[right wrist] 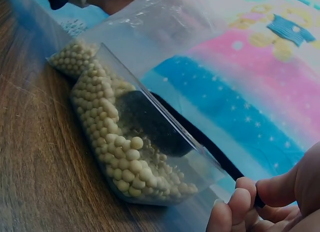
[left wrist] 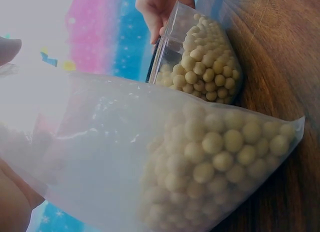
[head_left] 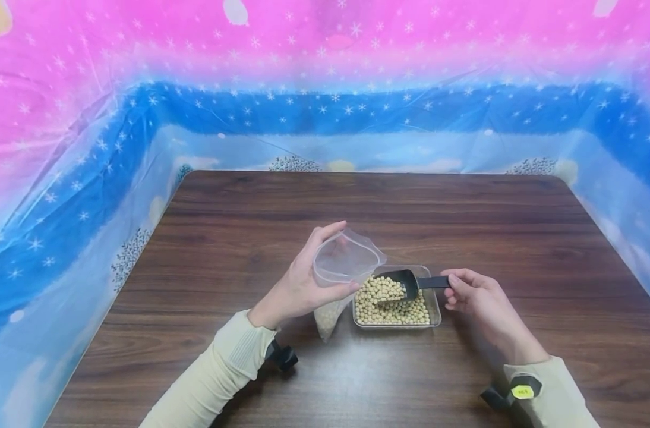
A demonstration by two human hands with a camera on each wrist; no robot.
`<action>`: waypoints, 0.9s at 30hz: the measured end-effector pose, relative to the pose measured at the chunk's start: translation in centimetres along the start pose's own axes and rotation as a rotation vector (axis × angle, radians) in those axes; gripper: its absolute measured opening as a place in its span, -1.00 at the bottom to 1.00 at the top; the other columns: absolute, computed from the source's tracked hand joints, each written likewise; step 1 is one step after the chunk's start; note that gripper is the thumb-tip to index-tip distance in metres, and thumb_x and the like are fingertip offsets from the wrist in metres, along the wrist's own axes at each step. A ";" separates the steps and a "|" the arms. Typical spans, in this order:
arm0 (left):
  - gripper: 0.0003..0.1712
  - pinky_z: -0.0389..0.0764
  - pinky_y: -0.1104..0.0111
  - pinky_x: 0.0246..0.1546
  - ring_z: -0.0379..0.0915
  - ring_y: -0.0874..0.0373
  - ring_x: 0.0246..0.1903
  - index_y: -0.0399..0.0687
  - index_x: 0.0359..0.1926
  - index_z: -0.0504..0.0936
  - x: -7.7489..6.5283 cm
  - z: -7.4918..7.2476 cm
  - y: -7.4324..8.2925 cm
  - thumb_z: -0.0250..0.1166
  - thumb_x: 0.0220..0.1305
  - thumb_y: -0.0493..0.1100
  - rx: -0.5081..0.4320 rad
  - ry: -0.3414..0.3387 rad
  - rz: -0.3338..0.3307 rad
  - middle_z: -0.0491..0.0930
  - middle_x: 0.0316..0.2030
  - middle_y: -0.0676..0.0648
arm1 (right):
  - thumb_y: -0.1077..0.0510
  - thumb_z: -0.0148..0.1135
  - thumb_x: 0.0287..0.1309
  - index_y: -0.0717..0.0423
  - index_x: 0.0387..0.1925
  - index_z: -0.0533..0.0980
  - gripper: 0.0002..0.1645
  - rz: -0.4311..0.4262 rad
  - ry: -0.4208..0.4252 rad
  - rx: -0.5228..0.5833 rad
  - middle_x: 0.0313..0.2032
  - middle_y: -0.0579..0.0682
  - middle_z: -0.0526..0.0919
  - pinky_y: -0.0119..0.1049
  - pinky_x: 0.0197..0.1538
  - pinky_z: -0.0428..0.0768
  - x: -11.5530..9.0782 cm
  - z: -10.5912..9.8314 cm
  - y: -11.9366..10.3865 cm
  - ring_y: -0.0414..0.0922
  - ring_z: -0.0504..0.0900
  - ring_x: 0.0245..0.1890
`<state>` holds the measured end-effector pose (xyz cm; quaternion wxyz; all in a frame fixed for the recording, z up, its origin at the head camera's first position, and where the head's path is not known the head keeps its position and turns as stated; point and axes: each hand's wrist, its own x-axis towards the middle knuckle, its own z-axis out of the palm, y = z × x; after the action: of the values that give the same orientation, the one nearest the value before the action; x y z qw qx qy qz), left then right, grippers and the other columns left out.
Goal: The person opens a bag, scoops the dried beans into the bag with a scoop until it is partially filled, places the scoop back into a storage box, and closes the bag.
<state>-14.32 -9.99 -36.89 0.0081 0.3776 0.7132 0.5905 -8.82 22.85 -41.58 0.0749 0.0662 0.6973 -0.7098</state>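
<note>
My left hand point(head_left: 298, 285) grips a clear plastic bag point(left wrist: 110, 112) near its top, fingers and thumb spread around its open mouth. Soybeans point(left wrist: 220, 152) fill the bag's lower end, which hangs down to the table beside a clear plastic box point(head_left: 397, 326). More soybeans point(head_left: 373, 309) lie in that box. My right hand point(head_left: 482, 303) pinches the handle end of a black scoop point(head_left: 411, 284) between thumb and fingers. The scoop's head dips into the box, with soybeans in and around it. In the right wrist view, its dark head point(right wrist: 150, 122) shows through the box wall.
A dark wood-grain table point(head_left: 250, 208) carries the box and the bag's tip. Around its back and sides hangs a pink and blue patterned cloth point(head_left: 325, 107). Black straps with small devices point(head_left: 284, 356) sit on both wrists over pale sleeves.
</note>
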 end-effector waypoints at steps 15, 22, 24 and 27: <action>-0.02 0.58 -0.09 -0.02 0.32 -0.25 0.08 -0.26 0.40 0.12 0.0 -0.3 3.3 0.45 0.00 -0.42 -0.007 -0.013 0.005 0.32 0.08 -0.32 | 0.20 0.01 0.43 0.22 -0.04 0.49 -0.79 -0.139 -0.091 0.351 -0.41 -0.06 0.52 -0.37 -0.26 0.62 -0.6 -2.0 -1.2 -0.21 0.51 -0.41; -0.01 0.58 -0.09 -0.03 0.33 -0.26 0.07 -0.25 0.40 0.12 -0.1 -0.3 3.3 0.45 -0.01 -0.41 -0.002 -0.013 0.005 0.33 0.09 -0.32 | 0.26 -0.06 0.45 0.26 -0.09 0.56 -0.74 -0.215 -0.084 0.521 -0.43 -0.01 0.54 -0.35 -0.28 0.63 -1.5 -1.6 -3.3 -0.18 0.53 -0.42; -0.02 0.59 -0.08 -0.03 0.33 -0.26 0.07 -0.25 0.40 0.12 0.0 -0.2 3.3 0.45 0.00 -0.41 -0.006 -0.012 0.005 0.33 0.09 -0.32 | 0.27 -0.08 0.45 0.27 -0.09 0.55 -0.73 -0.239 -0.084 0.550 -0.42 0.00 0.55 -0.35 -0.28 0.63 -1.7 -1.2 -4.1 -0.17 0.53 -0.41; -0.02 0.61 -0.05 -0.04 0.33 -0.26 0.06 -0.24 0.40 0.12 0.0 -0.2 3.3 0.45 0.00 -0.41 -0.018 -0.011 0.004 0.32 0.08 -0.32 | 0.28 -0.10 0.45 0.29 -0.05 0.53 -0.73 -0.275 -0.091 0.579 -0.41 0.02 0.56 -0.34 -0.27 0.62 -2.0 -0.5 -5.2 -0.15 0.54 -0.38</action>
<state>-12.63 -10.11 -34.01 0.0144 0.3822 0.7072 0.5946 -7.93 23.51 -36.10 -0.0126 -0.0420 0.4649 -0.8843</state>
